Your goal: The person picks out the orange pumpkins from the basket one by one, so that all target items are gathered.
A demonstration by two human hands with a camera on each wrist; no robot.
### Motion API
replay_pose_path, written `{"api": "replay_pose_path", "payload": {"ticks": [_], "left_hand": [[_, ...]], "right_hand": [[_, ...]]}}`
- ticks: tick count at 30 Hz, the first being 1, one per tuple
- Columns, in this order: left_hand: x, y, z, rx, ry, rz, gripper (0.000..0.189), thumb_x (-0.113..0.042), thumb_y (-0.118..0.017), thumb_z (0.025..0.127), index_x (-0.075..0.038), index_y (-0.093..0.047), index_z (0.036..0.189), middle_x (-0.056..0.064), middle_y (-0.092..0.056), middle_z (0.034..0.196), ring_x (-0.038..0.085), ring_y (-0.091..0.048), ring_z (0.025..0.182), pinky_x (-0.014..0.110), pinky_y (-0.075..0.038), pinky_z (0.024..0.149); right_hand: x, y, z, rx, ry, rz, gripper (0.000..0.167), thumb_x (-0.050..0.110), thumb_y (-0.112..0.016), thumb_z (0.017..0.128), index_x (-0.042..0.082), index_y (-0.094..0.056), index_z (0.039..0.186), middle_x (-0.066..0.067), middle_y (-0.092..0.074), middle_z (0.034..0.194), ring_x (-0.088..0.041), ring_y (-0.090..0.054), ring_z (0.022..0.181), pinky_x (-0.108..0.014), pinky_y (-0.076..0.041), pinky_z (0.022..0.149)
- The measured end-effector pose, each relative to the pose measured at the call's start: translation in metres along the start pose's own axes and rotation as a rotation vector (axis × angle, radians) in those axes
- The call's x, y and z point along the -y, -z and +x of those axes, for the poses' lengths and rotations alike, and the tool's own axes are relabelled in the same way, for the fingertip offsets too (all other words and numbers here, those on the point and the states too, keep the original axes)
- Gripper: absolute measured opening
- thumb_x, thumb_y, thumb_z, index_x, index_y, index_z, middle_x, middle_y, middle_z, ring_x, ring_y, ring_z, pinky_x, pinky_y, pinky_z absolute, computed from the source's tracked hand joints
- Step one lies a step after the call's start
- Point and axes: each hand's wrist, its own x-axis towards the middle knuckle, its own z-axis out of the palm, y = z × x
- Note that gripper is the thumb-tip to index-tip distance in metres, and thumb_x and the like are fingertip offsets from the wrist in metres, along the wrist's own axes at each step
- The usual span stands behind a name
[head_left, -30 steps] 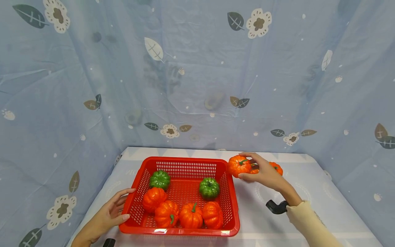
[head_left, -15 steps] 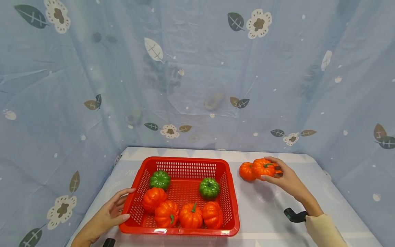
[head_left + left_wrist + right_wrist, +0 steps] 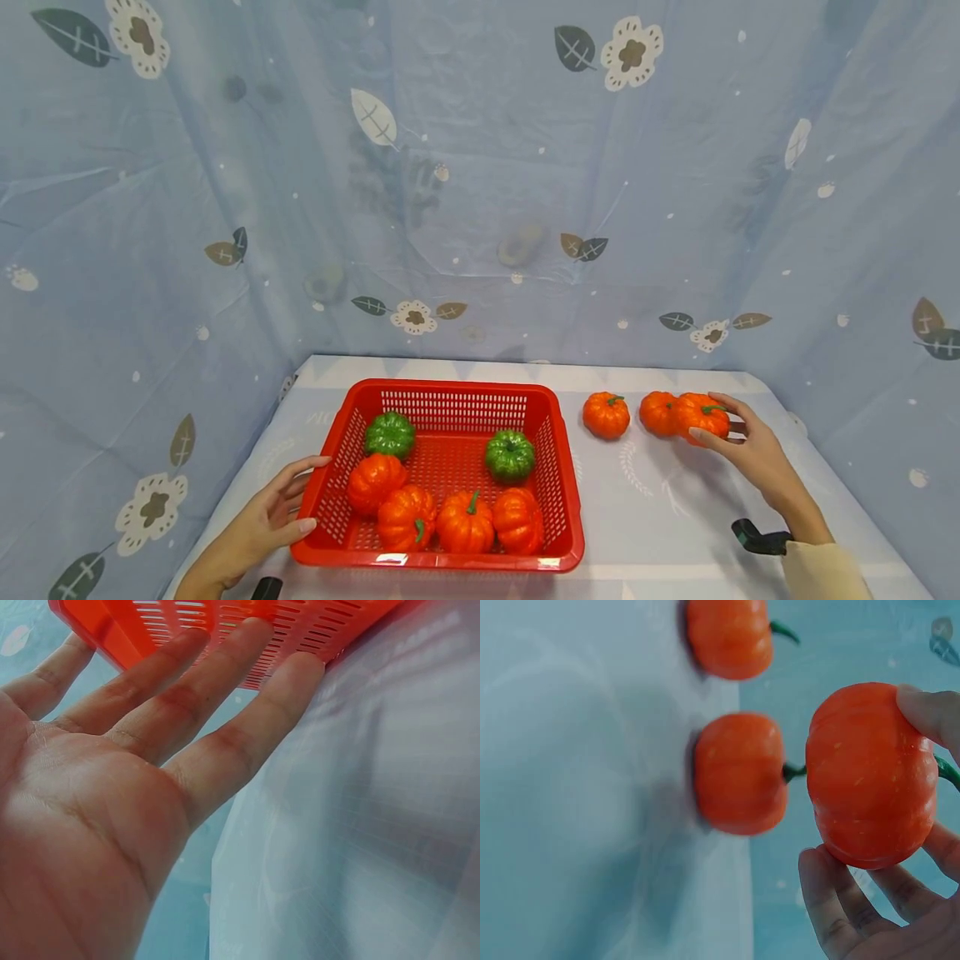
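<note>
My right hand point(image 3: 757, 454) holds a small orange pumpkin point(image 3: 701, 418) between thumb and fingers at the right of the table. In the right wrist view this pumpkin point(image 3: 871, 776) hangs above the tabletop, its green stem turned away. Two more orange pumpkins rest close by: one point(image 3: 657, 413) directly beside it and another point(image 3: 606, 416) nearer the basket. At the left wall of the red basket point(image 3: 435, 560), my left hand point(image 3: 258, 525) lies with its fingers extended; in the left wrist view the fingertips point(image 3: 296, 675) meet the slotted side.
Inside the basket are two green pumpkins, one at the back left point(image 3: 389, 436) and one at the right point(image 3: 509, 457). Several orange pumpkins point(image 3: 465, 523) line its front and left. A patterned blue curtain point(image 3: 480, 208) rises behind the white table point(image 3: 645, 533).
My right hand has carried the held pumpkin rightward, away from the basket and past the other two, which now show fully apart. The left hand and basket stay put.
</note>
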Motion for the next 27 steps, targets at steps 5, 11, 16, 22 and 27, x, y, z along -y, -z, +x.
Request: {"api": "replay_pose_path", "payload": {"ticks": [5,11,16,22,27], "left_hand": [[0.000,-0.001,-0.001,-0.009,-0.001,0.013,0.073,-0.006,-0.068,0.094,-0.014,-0.031,0.157,0.029,-0.032,0.157,0.023,-0.056,0.127,0.040,-0.059,0.092],[-0.001,-0.001,0.001,-0.020,0.003,0.011,0.074,-0.009,-0.069,0.094,-0.015,-0.032,0.157,0.029,-0.033,0.157,0.027,-0.056,0.127,0.042,-0.059,0.090],[-0.002,0.000,0.001,0.001,-0.010,0.016,0.073,-0.007,-0.068,0.095,-0.013,-0.030,0.157,0.030,-0.032,0.156,0.028,-0.055,0.128,0.040,-0.059,0.092],[-0.002,0.000,0.001,0.003,0.000,0.013,0.073,-0.008,-0.067,0.096,-0.013,-0.028,0.158,0.030,-0.030,0.158,0.023,-0.056,0.128,0.040,-0.058,0.092],[0.003,-0.001,0.001,-0.035,0.030,0.025,0.072,-0.013,-0.068,0.096,-0.015,-0.030,0.157,0.029,-0.034,0.157,0.033,-0.053,0.131,0.041,-0.059,0.091]], "right_hand": [[-0.015,0.004,-0.001,-0.025,-0.063,-0.015,0.089,0.047,-0.069,0.097,0.007,-0.023,0.162,-0.031,-0.029,0.156,-0.050,-0.043,0.125,-0.036,-0.052,0.081],[-0.034,0.008,0.002,-0.079,-0.127,-0.002,0.092,0.051,-0.068,0.097,0.005,-0.021,0.162,-0.035,-0.025,0.156,-0.055,-0.037,0.128,-0.060,-0.051,0.085],[-0.048,0.011,0.009,-0.120,-0.189,0.004,0.094,0.054,-0.067,0.096,0.005,-0.022,0.162,-0.035,-0.023,0.157,-0.051,-0.039,0.124,-0.037,-0.050,0.075],[-0.062,0.011,0.021,-0.126,-0.258,0.020,0.100,0.060,-0.064,0.095,0.001,-0.018,0.161,-0.037,-0.018,0.159,-0.053,-0.036,0.129,-0.059,-0.049,0.093],[-0.069,0.009,0.030,-0.111,-0.338,0.040,0.104,0.063,-0.063,0.094,-0.001,-0.015,0.161,-0.037,-0.013,0.162,-0.057,-0.025,0.138,-0.073,-0.030,0.110]]}}
